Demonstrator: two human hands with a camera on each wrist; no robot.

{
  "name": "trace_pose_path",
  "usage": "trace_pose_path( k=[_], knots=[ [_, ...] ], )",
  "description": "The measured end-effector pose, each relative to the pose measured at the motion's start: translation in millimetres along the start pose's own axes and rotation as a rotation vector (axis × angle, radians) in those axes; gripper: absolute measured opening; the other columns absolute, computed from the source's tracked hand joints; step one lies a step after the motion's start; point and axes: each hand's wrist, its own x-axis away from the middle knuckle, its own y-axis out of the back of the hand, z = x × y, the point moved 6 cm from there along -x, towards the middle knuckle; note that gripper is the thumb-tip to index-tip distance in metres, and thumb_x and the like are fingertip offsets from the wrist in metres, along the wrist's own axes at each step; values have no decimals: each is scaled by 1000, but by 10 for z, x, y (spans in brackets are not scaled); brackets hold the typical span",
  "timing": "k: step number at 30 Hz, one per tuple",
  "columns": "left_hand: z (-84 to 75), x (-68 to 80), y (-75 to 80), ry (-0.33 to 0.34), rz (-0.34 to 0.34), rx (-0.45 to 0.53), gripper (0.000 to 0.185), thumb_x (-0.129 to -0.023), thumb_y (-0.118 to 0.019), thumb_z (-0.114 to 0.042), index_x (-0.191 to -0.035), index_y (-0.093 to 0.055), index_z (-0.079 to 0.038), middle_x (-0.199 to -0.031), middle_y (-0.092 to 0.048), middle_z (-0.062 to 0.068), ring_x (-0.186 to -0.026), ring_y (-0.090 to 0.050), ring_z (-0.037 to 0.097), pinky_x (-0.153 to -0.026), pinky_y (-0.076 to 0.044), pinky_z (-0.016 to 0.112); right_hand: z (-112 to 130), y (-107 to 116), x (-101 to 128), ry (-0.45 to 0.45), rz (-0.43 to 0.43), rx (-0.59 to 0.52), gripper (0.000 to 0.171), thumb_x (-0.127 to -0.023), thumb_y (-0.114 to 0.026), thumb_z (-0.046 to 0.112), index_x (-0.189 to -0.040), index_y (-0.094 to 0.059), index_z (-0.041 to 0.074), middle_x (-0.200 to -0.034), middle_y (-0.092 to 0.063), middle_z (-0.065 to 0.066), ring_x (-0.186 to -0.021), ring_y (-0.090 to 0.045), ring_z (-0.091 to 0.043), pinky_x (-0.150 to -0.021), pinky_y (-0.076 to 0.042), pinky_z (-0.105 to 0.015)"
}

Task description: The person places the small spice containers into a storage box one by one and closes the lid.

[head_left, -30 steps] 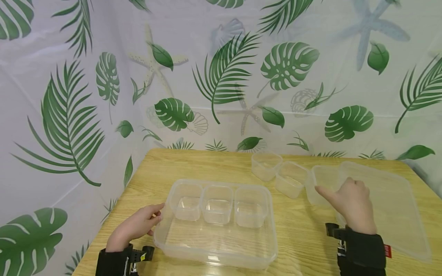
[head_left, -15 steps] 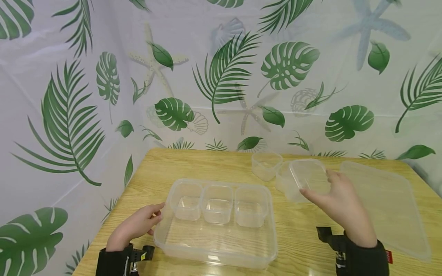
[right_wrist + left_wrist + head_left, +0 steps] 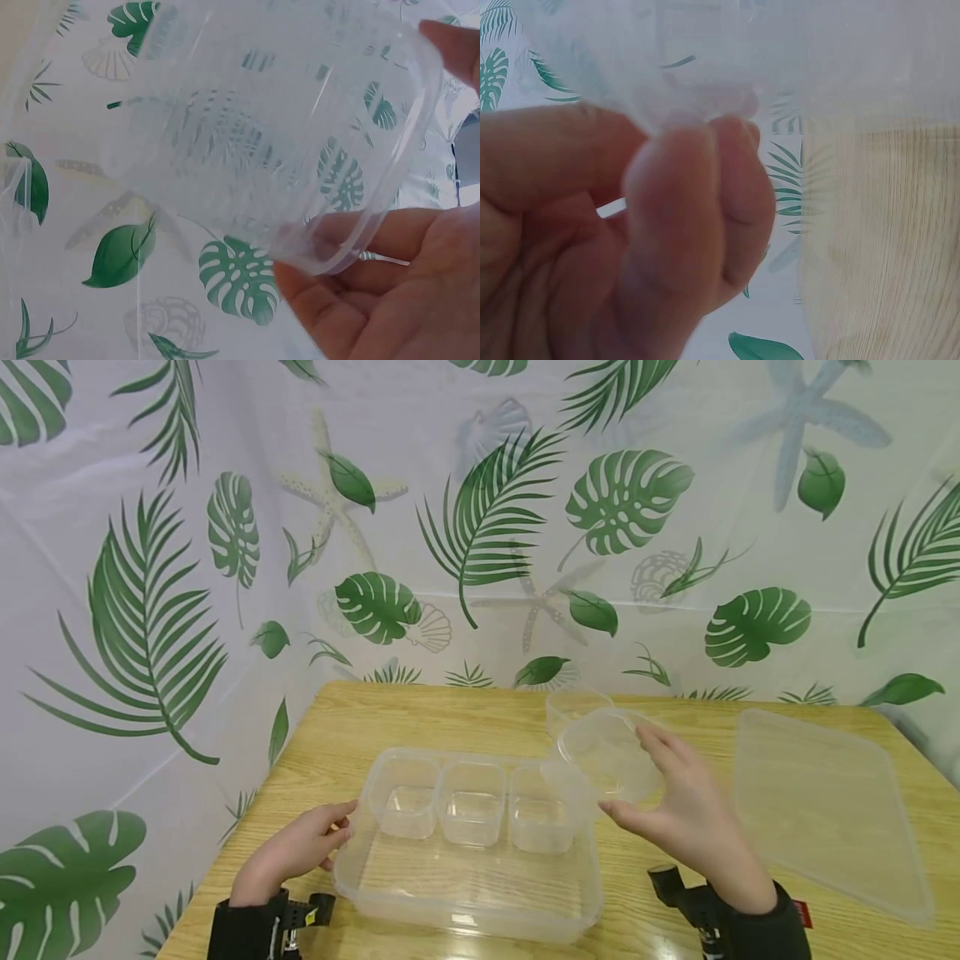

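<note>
honestly, with the right hand [image 3: 693,822] pinching the small clear tub [image 3: 607,753] by its rim above the big tray's [image 3: 465,902] right edge, i'd level it first while the left hand [image 3: 292,852], fingers curled, grips the tray's left rim.

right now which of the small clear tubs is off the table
The small tub held tilted in the right hand, just right of the big container. Three others sit in a row inside that container; one more stands on the table behind.
</note>
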Motion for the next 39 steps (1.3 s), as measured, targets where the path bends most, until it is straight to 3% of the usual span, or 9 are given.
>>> trace_pose_path(
  k=[6, 9, 12, 24, 33, 39],
  knots=[
    [-9, 0, 0, -10, 1, -8, 43, -93, -43, -3, -132, -32, 11, -100, -52, 18, -70, -52, 20, -54, -47, 29, 167, -114, 40, 310, -38, 0, 87, -60, -81, 23, -131, -38, -7, -124, -40, -20, -111, -40, -34, -79, -40, -47],
    [-4, -1, 0, -1, 0, -7, 43, -92, -43, -3, -132, -32, 11, -100, -53, 18, -69, -52, 21, -55, -47, 31, 229, -169, 65, 429, -26, 13, 89, -63, -79, 34, -131, -38, -5, -124, -41, -18, -111, -41, -31, -78, -41, -44],
    [0, 2, -3, 7, -1, -9, 44, -92, -44, -3, -132, -32, 10, -100, -53, 17, -67, -51, 21, -55, -47, 32, 270, -224, 72, 484, 6, 2, 87, -68, -72, 44, -132, -37, -5, -125, -41, -16, -112, -39, -30, -80, -40, -43],
    [8, 1, -5, 4, 3, 0, 44, -92, -44, -4, -133, -32, 10, -100, -52, 17, -70, -51, 22, -56, -47, 33, 330, -465, 94, 581, 155, -31, 82, -73, -68, 45, -131, -39, -4, -125, -42, -14, -111, -42, -26, -80, -42, -41],
    [0, 4, -3, -8, 7, -3, 44, -93, -44, -4, -133, -32, 9, -100, -53, 17, -67, -50, 22, -55, -46, 33, 244, -636, 51, 470, 324, -44, 82, -72, -71, 40, -132, -37, -4, -130, -38, -16, -117, -37, -29, -85, -39, -43],
    [-10, 14, -2, -8, 7, -5, 44, -92, -44, -3, -133, -31, 10, -103, -52, 19, -67, -50, 21, -55, -46, 33, 208, -695, 35, 441, 389, -42, 80, -73, -71, 35, -132, -36, -6, -130, -37, -18, -118, -37, -31, -86, -39, -45]
  ],
)
